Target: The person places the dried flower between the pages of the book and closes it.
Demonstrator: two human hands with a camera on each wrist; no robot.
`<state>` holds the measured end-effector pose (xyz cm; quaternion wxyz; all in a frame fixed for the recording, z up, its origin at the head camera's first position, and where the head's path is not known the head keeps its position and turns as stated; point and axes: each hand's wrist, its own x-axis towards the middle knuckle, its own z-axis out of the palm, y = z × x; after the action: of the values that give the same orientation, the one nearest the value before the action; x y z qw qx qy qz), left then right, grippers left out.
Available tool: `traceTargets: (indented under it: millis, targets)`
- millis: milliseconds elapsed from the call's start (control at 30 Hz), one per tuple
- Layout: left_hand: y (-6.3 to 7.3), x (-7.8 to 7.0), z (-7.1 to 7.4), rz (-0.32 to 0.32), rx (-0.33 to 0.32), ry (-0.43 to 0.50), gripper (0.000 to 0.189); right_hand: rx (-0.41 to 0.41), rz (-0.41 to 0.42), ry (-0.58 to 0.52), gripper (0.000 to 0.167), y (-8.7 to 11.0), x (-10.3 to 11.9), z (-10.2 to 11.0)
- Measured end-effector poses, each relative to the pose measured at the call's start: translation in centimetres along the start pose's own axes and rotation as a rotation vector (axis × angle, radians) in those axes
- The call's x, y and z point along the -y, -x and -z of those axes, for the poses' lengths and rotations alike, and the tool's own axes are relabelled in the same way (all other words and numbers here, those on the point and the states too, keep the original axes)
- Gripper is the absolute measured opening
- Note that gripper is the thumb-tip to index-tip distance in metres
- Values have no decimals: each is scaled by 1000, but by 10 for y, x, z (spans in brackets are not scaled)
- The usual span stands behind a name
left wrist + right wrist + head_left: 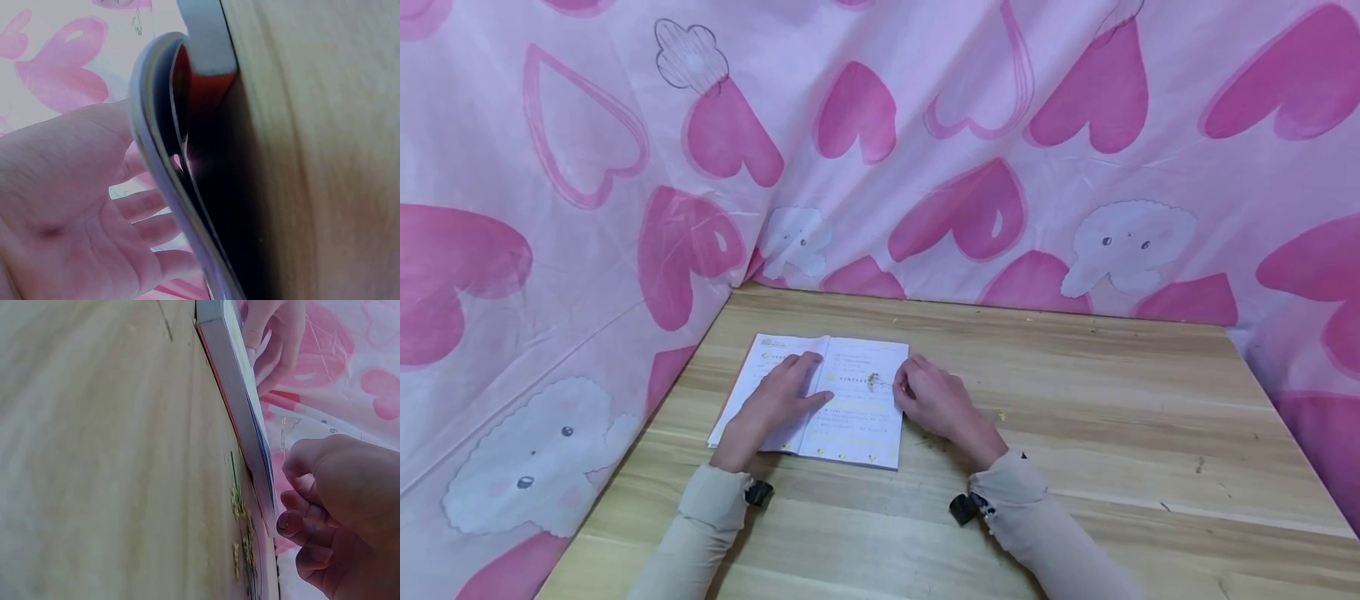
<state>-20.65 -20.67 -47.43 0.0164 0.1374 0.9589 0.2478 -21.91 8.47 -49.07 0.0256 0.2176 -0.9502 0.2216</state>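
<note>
An open book with printed pages lies on the wooden table. My left hand rests over its left page and centre fold, fingers extended and thumb reaching toward the right page. In the left wrist view the curved pages hide part of that hand's thumb and fingertips. At the right page's outer edge, my right hand has curled fingers and pinches the thin stem of a small yellowish dried sprig. The sprig's head overlaps the right page; in the right wrist view it appears as a faint thin strand.
More dried sprigs, one with a green stem, lie on the table beside the book, right of it. Small dark bits are scattered on the wooden table. A pink heart-patterned cloth hangs along the back and sides.
</note>
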Motion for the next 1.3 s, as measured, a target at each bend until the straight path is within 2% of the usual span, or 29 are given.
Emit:
traceTargets:
  millis: [133,333,733,1000,1100,1300]
  targets:
    - [1,1,-2,-17,-15,1,63,-8,4,14,7,0,2,-2]
    - [0,1,-2,11,7,-9,65,-9,3,13,8,-5,6,-4]
    - [0,1,0,11,2,-4,65,-23,-9,23,11,-15,21,-13]
    - [1,-1,1,61,14,-3,67,-20,-25,6,10,-17,25,-16]
    - [1,-2,1,101,21,-9,67,-14,-33,-5,10,-17,25,-17]
    - [1,-3,1,148,31,-12,68,11,-45,-21,14,-18,19,-15]
